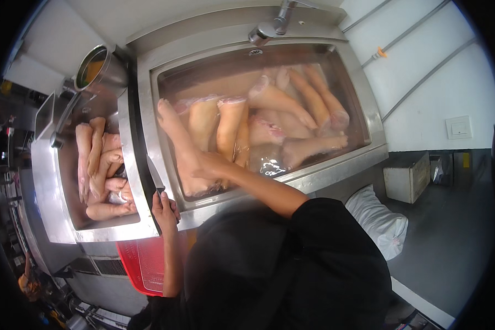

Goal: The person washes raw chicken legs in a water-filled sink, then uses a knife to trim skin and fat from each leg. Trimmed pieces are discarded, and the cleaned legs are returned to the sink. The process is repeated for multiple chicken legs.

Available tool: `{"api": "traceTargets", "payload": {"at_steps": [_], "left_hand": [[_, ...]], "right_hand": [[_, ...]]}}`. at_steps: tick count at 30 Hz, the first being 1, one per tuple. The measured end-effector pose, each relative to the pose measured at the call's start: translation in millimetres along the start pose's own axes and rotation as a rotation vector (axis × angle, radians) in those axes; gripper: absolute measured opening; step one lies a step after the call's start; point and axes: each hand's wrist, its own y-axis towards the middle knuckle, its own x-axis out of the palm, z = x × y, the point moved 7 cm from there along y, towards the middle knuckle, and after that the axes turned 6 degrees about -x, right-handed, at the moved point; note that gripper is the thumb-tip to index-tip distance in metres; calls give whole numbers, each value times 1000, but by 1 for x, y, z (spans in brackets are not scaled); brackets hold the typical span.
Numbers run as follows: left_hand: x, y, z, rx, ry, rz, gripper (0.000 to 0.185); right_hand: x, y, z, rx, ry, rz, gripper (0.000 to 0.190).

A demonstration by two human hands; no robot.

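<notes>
A knife (155, 174) is in my left hand (165, 209), over the dark gap between two steel sinks, its blade pointing away from me. In the large sink (379, 123) my right hand (208, 166) grips a pale pig's leg (174, 130) at the near left corner; the fingers are partly hard to make out. The leg slants away from me, hoof end at the far left rim. Several more pig's legs (231, 128) lie in cloudy water, some showing cut pink ends. The smaller left sink (51, 198) holds a heap of pig's trotters (101, 165).
A chrome faucet (264, 33) overhangs the large sink's far rim. A steel pot (111, 74) stands behind the left sink, beside another tap (64, 123). Below are a red plastic basket (142, 264) and, at right, a white sack (379, 218) and a box (406, 177).
</notes>
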Motion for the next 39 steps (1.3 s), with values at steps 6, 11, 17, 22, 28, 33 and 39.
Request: {"api": "traceTargets", "payload": {"at_steps": [6,11,17,22,28,33,39], "left_hand": [[10,-18,6,54,42,87,22],[14,-42,-7,-74,-32,227,21],[45,-57,-6,-106,-49,282,19],[60,-62,-6,-105,-14,303,16],[71,-65,-4,-85,121,267,12],[84,-58,3,-101,131,229,14],[77,-57,21,49,203,174,19]], "right_hand": [[-106,-71,107,118,244,325,39],[-171,-76,232,371,230,430,36],[-111,-25,264,158,30,-14,48],[-79,27,298,45,-449,-261,60],[-48,0,296,161,-512,-246,64],[-53,-2,249,121,-742,-572,64],[-90,-34,203,352,-301,-664,57]]}}
